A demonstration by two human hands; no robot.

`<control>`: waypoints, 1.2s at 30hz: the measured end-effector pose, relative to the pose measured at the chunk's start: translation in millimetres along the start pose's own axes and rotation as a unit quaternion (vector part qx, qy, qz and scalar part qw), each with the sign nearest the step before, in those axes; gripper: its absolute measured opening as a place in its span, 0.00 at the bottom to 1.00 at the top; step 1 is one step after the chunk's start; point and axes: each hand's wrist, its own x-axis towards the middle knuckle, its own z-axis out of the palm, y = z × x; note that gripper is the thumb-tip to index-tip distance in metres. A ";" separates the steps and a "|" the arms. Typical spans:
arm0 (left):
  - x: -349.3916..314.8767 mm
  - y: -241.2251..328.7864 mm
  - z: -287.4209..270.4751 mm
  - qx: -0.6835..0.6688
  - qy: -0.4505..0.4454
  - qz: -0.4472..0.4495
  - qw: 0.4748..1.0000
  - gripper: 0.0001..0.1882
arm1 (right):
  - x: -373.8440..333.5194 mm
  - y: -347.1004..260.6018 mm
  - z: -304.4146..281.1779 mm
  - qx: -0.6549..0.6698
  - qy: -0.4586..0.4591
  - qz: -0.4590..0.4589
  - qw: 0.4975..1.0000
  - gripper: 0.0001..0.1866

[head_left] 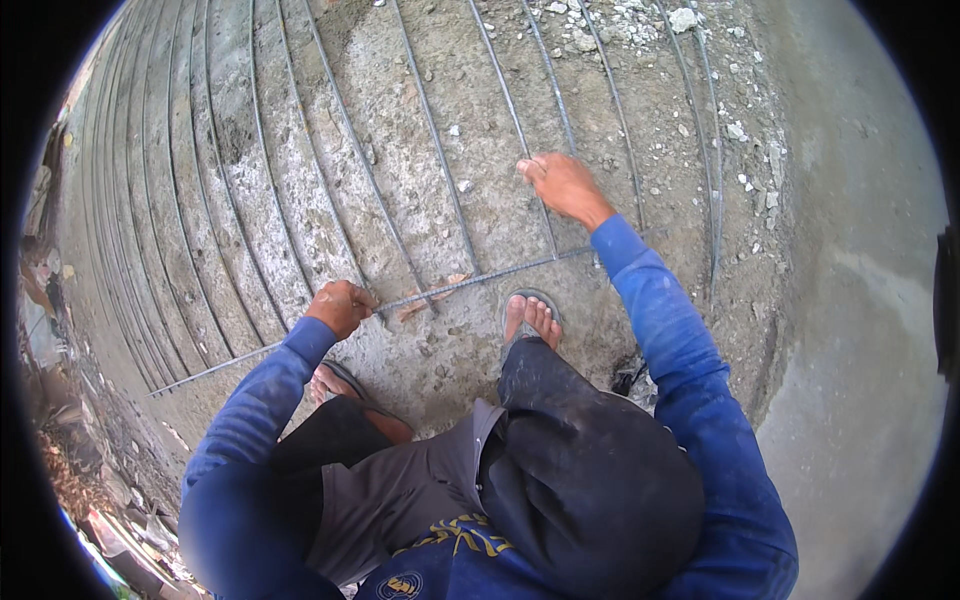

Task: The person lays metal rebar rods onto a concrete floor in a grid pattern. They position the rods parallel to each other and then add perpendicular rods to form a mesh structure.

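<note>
Long thin steel rods lie roughly side by side on rough concrete ground [420,360]. A ribbed rebar [510,267] crosses near their closer ends, just beyond my feet. My left hand [340,306] is closed at this crosswise rebar, fingertips pinched where a rod [322,172] meets it; the fingers partly hide the contact. Farther out and to the right, my right hand [566,186] is closed around another steel rod [496,68], a short way above its near end. That rod's near end reaches the crosswise rebar.
My sandalled feet [530,318] stand close to the crosswise rebar. White rubble [683,20] is scattered at the far right among more rods. A smoother grey concrete strip [850,330] runs along the right. Debris [75,470] lies beyond the left edge.
</note>
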 end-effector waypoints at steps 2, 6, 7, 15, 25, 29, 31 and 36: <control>1.1 -5.3 0.9 0.000 -0.004 -0.004 1.000 0.10 | 1.5 -6.8 -1.6 0.003 -0.025 0.009 1.000 0.26; 5.6 -9.6 2.2 -0.012 -0.015 0.006 1.000 0.10 | 5.0 -5.8 10.2 0.036 -0.004 0.014 0.999 0.25; 6.3 -8.4 0.7 -0.005 -0.016 0.012 1.000 0.10 | 7.6 -5.4 13.3 0.022 0.008 0.011 1.000 0.25; 6.7 -7.9 1.9 -0.007 -0.016 0.021 1.000 0.11 | -5.7 7.4 31.6 0.003 -0.008 -0.011 1.000 0.21; 17.5 -22.4 10.5 0.050 -0.043 0.020 0.998 0.11 | 4.0 -27.3 41.0 0.021 0.281 -0.012 0.959 0.18; 13.7 -24.9 10.9 0.089 -0.044 0.066 0.993 0.13 | 13.2 -46.2 53.8 0.038 0.296 0.053 0.953 0.16; 16.7 -30.7 14.2 0.091 -0.031 0.078 0.992 0.12 | 14.7 -50.4 57.8 0.080 0.302 0.087 0.946 0.17; 16.9 -30.4 17.7 0.100 -0.006 0.068 0.993 0.11 | 21.1 -48.4 55.8 0.128 0.337 0.094 0.928 0.16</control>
